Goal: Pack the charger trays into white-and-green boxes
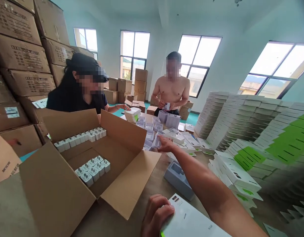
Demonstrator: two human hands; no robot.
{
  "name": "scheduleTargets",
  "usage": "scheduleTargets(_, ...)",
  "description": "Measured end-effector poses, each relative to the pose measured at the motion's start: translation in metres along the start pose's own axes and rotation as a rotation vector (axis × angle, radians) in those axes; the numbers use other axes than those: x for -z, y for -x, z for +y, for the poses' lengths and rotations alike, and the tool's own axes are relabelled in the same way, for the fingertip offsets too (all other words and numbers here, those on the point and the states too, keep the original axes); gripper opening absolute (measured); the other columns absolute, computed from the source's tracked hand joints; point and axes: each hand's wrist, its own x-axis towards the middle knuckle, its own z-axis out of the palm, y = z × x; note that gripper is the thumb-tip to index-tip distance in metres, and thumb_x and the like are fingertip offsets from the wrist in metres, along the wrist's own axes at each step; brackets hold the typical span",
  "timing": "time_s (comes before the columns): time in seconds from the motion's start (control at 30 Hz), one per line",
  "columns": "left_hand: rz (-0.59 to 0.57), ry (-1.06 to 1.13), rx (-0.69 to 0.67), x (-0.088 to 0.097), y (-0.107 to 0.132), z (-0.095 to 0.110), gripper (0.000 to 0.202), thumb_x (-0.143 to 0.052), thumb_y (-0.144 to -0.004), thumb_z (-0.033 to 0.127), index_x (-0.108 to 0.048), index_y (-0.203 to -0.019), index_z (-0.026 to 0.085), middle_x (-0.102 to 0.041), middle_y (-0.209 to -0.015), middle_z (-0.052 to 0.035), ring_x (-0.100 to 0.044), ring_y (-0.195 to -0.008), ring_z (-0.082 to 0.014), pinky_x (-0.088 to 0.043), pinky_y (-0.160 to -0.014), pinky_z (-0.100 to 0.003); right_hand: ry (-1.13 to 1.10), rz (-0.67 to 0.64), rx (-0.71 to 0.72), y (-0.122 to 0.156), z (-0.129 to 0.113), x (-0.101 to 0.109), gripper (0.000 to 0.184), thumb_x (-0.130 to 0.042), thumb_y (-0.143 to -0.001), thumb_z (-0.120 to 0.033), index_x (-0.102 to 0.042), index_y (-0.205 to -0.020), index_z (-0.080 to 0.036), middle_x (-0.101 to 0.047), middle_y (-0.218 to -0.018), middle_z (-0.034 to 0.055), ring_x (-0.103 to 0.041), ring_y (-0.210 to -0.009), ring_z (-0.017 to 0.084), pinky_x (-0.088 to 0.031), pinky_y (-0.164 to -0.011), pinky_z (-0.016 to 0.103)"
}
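At the bottom of the view my left hand (pixel 158 212) has its fingers curled over the edge of a white printed box (pixel 189 215) with a green edge. My right arm stretches forward across the table. At its end my right hand (pixel 166 144) pinches a clear plastic tray (pixel 157 139), beside other clear trays (pixel 149 126). Beneath the right forearm lies a grey molded tray (pixel 178 177). Left of my hands stands an open cardboard carton (pixel 122 164) holding two groups of white plug adapters (pixel 92 169), prongs up.
High stacks of white boxes (pixel 250 115) line the right side. Flat white boxes (pixel 189 140) lie mid-table. One person (pixel 78 89) sits at the left; another person (pixel 173 87) stands opposite, holding a small item. Brown cartons (pixel 28 56) are piled behind on the left.
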Motion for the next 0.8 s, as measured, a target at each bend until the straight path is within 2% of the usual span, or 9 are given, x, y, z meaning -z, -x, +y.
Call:
scheduleTargets(0.13,0.01,0.028,0.018,0.004,-0.006,0.01,0.033,-0.062,-0.098,0.035,-0.056,-0.13,0.033,-0.062,-0.11,-0.0118,-0.066,-0.098,-0.0284,-0.058,-0.081,-0.04,0.005,0.16,-0.022,0.05,0.004,0.049,0.086,-0.075,-0.088,-0.041,-0.032,-0.159,-0.018,-0.046,-0.159,0.0163,-0.044,-0.144,0.035,-0.035,-0.118,0.051)
scheduleTargets(0.27,0.054,0.042,0.128,0.014,-0.019,0.026,0.041,-0.07,-0.09,0.024,-0.058,-0.128,0.03,-0.061,-0.124,-0.0109,-0.064,-0.115,-0.0287,-0.056,-0.09,-0.038,0.051,0.208,-0.139,0.172,0.023,0.072,0.079,-0.066,-0.089,-0.05,-0.041,-0.156,-0.016,-0.055,-0.152,0.0181,-0.054,-0.135,0.038,-0.039,-0.111,0.046)
scheduleTargets(0.33,0.039,0.034,0.127,0.016,-0.024,0.031,0.041,-0.07,-0.088,0.017,-0.058,-0.126,0.03,-0.062,-0.123,-0.0096,-0.063,-0.118,-0.0274,-0.054,-0.096,-0.038,0.076,0.169,-0.257,0.247,0.026,0.056,0.073,-0.067,-0.087,-0.053,-0.051,-0.149,-0.018,-0.06,-0.146,0.0175,-0.062,-0.124,0.038,-0.045,-0.103,0.045)
scheduleTargets(0.4,-0.009,0.034,0.099,0.016,-0.027,0.033,0.04,-0.069,-0.087,0.016,-0.06,-0.124,0.028,-0.062,-0.123,-0.0101,-0.064,-0.116,-0.0262,-0.054,-0.095,-0.037,0.081,0.065,-0.394,0.314,0.02,0.023,0.072,-0.07,-0.083,-0.053,-0.056,-0.145,-0.02,-0.064,-0.142,0.0175,-0.064,-0.121,0.038,-0.048,-0.099,0.046)
scheduleTargets(0.5,-0.095,0.05,0.069,0.011,-0.027,0.034,0.038,-0.073,-0.083,0.018,-0.064,-0.119,0.024,-0.064,-0.122,-0.0124,-0.066,-0.112,-0.0268,-0.055,-0.094,-0.037,0.034,-0.074,-0.507,0.383,-0.006,-0.032,0.069,-0.07,-0.085,-0.057,-0.06,-0.142,-0.02,-0.067,-0.137,0.0195,-0.065,-0.12,0.04,-0.05,-0.099,0.049)
scheduleTargets(0.57,-0.152,0.063,0.069,0.009,-0.025,0.034,0.036,-0.076,-0.08,0.018,-0.066,-0.115,0.022,-0.066,-0.118,-0.0127,-0.067,-0.11,-0.0269,-0.054,-0.094,-0.037,-0.014,-0.086,-0.552,0.406,-0.024,-0.053,0.063,-0.056,-0.095,-0.062,-0.063,-0.139,-0.018,-0.068,-0.133,0.0215,-0.066,-0.117,0.039,-0.051,-0.098,0.05)
scheduleTargets(0.63,-0.223,0.073,0.07,0.007,-0.024,0.035,0.035,-0.077,-0.08,0.019,-0.068,-0.113,0.021,-0.067,-0.116,-0.0127,-0.068,-0.109,-0.0268,-0.054,-0.094,-0.037,-0.067,-0.053,-0.53,0.42,-0.031,-0.054,0.063,-0.048,-0.099,-0.063,-0.063,-0.138,-0.016,-0.065,-0.138,0.0227,-0.063,-0.123,0.039,-0.049,-0.102,0.05)
scheduleTargets(0.73,-0.313,0.08,0.069,0.008,-0.022,0.04,0.037,-0.078,-0.078,0.02,-0.068,-0.113,0.02,-0.069,-0.114,-0.0123,-0.068,-0.108,-0.0265,-0.055,-0.091,-0.036,-0.148,-0.074,-0.343,0.432,-0.018,-0.04,0.085,-0.075,-0.08,-0.067,-0.055,-0.149,-0.021,-0.042,-0.163,0.0191,-0.036,-0.15,0.042,-0.033,-0.119,0.057)
scheduleTargets(0.8,-0.351,0.077,0.062,0.008,-0.021,0.042,0.037,-0.077,-0.077,0.02,-0.068,-0.113,0.02,-0.07,-0.113,-0.0121,-0.069,-0.108,-0.0262,-0.056,-0.091,-0.036,-0.222,-0.165,-0.19,0.438,-0.002,-0.036,0.102,-0.089,-0.066,-0.056,-0.048,-0.155,-0.026,-0.028,-0.171,0.0134,-0.017,-0.158,0.042,-0.02,-0.125,0.061)
